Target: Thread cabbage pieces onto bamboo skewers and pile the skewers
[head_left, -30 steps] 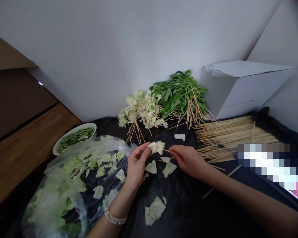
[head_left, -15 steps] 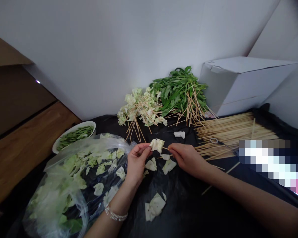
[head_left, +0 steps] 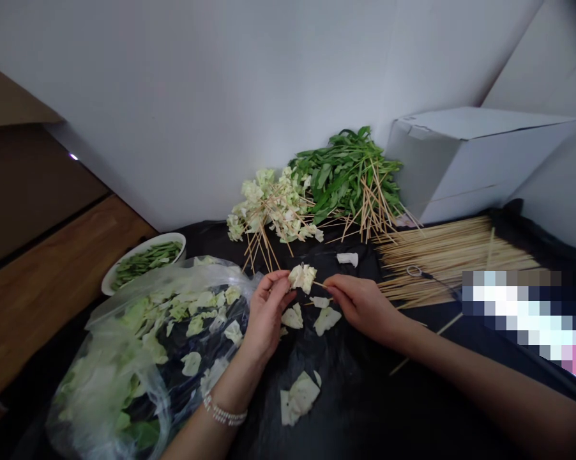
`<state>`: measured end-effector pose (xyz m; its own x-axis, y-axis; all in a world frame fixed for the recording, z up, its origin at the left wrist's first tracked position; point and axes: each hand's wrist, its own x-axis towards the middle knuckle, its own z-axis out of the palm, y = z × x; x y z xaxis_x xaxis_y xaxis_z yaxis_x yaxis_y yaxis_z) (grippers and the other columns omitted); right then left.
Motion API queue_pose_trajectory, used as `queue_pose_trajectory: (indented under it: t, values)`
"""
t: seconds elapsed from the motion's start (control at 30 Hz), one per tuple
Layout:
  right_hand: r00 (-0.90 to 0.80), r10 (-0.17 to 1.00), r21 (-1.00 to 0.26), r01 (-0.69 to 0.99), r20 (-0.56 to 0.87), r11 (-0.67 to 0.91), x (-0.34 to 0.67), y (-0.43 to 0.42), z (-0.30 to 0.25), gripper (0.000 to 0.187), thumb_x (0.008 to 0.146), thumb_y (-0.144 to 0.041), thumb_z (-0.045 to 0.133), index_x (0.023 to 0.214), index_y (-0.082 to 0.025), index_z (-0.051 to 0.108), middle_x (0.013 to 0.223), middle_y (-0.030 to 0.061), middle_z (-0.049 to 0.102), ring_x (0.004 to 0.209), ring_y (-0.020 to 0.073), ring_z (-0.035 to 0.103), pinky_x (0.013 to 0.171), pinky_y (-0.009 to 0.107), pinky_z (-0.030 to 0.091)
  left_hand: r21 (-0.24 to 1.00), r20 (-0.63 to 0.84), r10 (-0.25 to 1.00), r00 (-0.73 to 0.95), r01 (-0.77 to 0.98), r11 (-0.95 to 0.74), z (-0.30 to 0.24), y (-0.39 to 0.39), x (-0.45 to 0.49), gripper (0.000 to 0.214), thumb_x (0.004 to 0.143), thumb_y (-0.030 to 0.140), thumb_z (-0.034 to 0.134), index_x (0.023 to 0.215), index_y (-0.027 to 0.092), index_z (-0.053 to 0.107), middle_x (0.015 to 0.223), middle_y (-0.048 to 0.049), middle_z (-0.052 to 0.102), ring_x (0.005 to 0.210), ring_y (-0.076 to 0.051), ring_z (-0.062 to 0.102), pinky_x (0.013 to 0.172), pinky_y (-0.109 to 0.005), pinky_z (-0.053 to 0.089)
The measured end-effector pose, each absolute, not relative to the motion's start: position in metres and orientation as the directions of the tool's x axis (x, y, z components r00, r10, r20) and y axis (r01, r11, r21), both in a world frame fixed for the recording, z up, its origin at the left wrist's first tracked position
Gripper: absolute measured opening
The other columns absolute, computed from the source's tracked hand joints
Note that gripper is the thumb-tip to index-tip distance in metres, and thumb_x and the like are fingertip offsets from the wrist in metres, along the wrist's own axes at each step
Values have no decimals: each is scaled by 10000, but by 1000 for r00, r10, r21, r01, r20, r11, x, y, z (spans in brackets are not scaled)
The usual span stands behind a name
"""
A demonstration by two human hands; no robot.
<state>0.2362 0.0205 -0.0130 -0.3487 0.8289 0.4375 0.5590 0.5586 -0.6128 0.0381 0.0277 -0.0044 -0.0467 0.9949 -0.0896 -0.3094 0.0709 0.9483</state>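
Note:
My right hand (head_left: 359, 303) pinches a thin wooden skewer (head_left: 319, 285) that points left. Pale cabbage leaves (head_left: 303, 278) are bunched on its far end. At the left side of that bunch is my left hand (head_left: 269, 316), its thumb and fingers closed on the cabbage's edge. Below the hands, loose cabbage pieces (head_left: 327, 321) lie on the black plastic sheet (head_left: 359, 396), and a larger torn piece (head_left: 300, 399) rests nearer to me. A clear plastic bag (head_left: 101, 364) with many cabbage pieces spreads left of my left forearm.
Behind the hands are piled cabbage skewers (head_left: 259, 204) and skewered leafy greens (head_left: 340, 172). Bare skewers (head_left: 451, 255) lie at right before a white box (head_left: 479, 160). A white bowl (head_left: 106, 281) of cut green vegetables stands at left. A small white piece (head_left: 348, 259) lies beyond my right hand.
My left fingers have shifted slightly upward and curled at the cabbage's left edge. My right hand, still on the skewer, has hardly moved.

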Motion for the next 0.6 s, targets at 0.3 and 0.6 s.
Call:
queue_pose_trajectory:
  t: [0.3, 0.6]
  values:
    - [-275, 831, -612, 573, 483, 545, 241, 24, -13, 210, 964, -231, 416, 942, -204, 623, 842, 39, 685, 756, 154, 629, 688, 266, 443, 916, 56, 972, 229, 375, -141, -7, 39, 16, 125, 739, 160, 632, 814, 189, 728, 782, -45, 720, 716, -186, 627, 684, -295, 473]
    - [-291, 830, -604, 578, 476, 549, 242, 26, -16, 216, 960, -242, 416, 944, -211, 629, 864, 45, 696, 787, 158, 639, 716, 272, 450, 511, 81, 782, 618, 647, -565, 7, 35, 3, 502, 625, -7, 531, 1012, 249, 723, 1032, -38, 716, 989, -256, 564, 886, -387, 427]
